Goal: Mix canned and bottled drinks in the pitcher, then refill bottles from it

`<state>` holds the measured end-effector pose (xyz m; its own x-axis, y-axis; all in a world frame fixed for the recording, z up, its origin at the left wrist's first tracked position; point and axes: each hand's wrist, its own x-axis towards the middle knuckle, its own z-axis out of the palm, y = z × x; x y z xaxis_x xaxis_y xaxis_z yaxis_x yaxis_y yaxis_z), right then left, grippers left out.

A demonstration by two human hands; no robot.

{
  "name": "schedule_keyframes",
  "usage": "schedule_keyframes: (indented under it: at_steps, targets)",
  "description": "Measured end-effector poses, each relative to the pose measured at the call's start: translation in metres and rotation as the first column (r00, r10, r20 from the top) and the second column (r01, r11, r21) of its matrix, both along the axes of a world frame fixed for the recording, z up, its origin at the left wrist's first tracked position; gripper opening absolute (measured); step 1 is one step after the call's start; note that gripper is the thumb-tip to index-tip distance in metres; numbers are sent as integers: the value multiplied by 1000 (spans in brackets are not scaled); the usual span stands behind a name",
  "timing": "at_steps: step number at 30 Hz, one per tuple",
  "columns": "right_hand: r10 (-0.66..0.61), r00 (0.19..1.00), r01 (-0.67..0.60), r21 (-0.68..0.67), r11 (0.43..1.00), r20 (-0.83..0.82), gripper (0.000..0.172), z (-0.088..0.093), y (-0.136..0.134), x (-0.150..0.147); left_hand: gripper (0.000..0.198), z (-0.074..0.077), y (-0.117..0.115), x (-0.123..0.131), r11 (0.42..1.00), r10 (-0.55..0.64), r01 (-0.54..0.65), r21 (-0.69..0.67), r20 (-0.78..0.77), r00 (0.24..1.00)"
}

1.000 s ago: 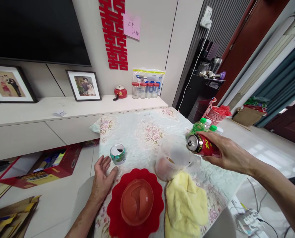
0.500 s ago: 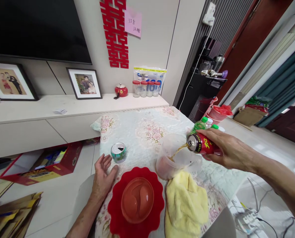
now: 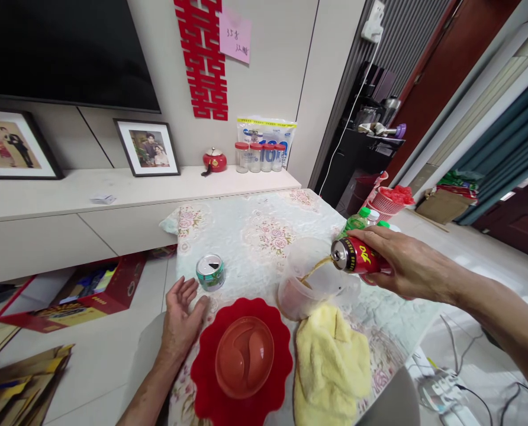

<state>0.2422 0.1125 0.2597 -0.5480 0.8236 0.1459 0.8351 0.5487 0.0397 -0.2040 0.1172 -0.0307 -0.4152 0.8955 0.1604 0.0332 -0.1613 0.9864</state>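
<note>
Red can [image 3: 357, 256], held in the right hand [image 3: 408, 264], fingers wrapped round it: long axis near level, mouth leftward over the translucent pitcher [image 3: 290, 299], brown liquid [image 3: 315, 270] falling in. Left hand [image 3: 180, 316] farther off, fingers relaxed, empty, beside green can [image 3: 210, 274].

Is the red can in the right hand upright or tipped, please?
Tipped: the red can lies sideways in the right hand, and brown liquid runs from its opening into the translucent pitcher.
</note>
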Motion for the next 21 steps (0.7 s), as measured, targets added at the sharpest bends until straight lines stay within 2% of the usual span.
schedule_keyframes:
  at_steps: [11,17,21]
  targets:
    - [30,997,-33,44,998,74,60,5,0,-12,75,2,-10,0,999,27,-26,-41,21,999]
    - [43,977,-40,-16,999,209,61,16,0,-19,73,3,-11,0,999,21,-19,-48,35,999]
    - [35,961,-35,-6,999,273,63,18,1,-23,73,4,-10,1,999,21,-19,-47,42,999]
